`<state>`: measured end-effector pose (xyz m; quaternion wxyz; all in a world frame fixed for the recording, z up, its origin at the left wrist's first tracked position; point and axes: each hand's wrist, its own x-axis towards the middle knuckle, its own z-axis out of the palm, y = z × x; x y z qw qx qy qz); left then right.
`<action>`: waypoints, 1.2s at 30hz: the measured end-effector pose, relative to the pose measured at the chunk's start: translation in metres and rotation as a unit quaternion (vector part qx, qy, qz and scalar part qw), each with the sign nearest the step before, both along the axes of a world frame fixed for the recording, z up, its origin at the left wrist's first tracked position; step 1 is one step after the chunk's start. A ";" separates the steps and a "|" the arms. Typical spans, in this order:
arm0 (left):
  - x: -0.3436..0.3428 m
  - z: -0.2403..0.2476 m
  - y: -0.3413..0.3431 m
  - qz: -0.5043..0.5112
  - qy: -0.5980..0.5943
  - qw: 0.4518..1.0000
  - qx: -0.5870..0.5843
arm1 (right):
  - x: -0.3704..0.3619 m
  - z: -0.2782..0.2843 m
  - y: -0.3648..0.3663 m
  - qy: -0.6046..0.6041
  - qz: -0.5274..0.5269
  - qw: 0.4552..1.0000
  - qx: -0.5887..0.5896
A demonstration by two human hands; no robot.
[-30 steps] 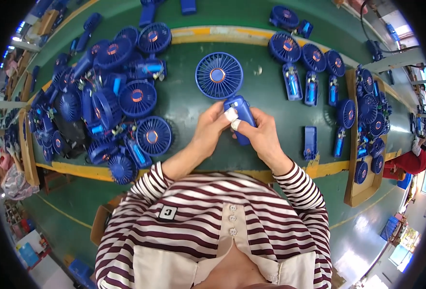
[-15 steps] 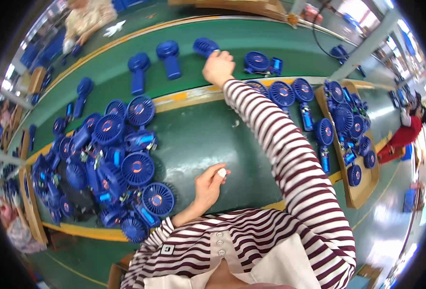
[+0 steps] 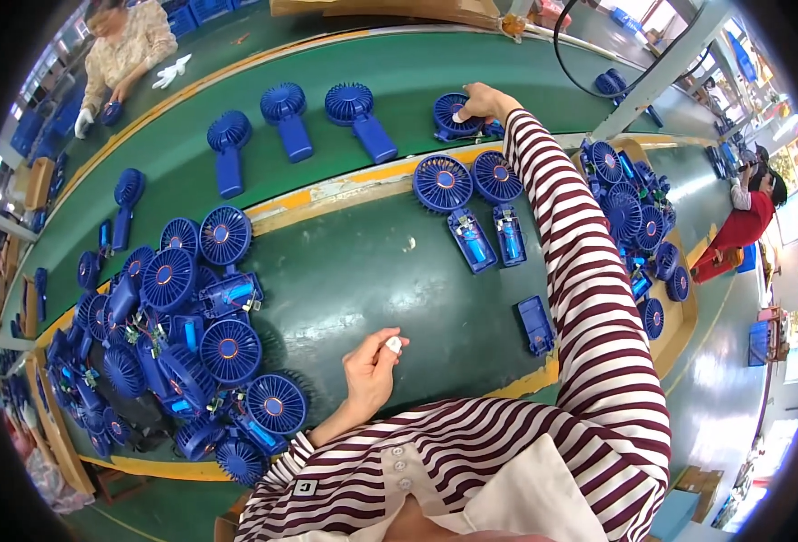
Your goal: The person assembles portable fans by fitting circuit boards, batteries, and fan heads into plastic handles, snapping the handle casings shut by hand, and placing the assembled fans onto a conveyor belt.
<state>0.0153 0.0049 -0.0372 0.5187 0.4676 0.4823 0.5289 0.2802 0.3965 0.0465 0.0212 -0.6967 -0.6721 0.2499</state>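
My right hand (image 3: pixel 487 99) covers part of a blue fan (image 3: pixel 449 110) at upper right of centre, its lower end largely lost behind my wrist. My striped sleeve (image 3: pixel 588 289) blocks the left side of a cardboard tray (image 3: pixel 685 316) at right. In the heap of fans (image 3: pixel 168 278) at left lies a black item (image 3: pixel 141 423) too buried to identify. The top edge crops a co-worker (image 3: pixel 128 43), upper left, and some cardboard (image 3: pixel 390 8).

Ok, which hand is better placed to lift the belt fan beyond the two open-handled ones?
Probably the right hand: it touches that fan, while the left hand is over the near worktable.
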 end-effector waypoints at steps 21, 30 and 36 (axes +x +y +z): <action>-0.003 -0.007 -0.010 -0.018 0.012 0.999 0.030 | -0.074 0.092 -0.181 0.513 -0.028 0.750 0.415; -0.014 0.018 -0.014 -0.162 0.097 0.982 -0.014 | -0.065 0.013 -0.329 0.607 -0.160 0.740 0.243; -0.020 0.039 0.004 -0.007 0.322 0.936 0.138 | -0.037 -0.029 -0.381 0.589 -0.247 0.741 0.207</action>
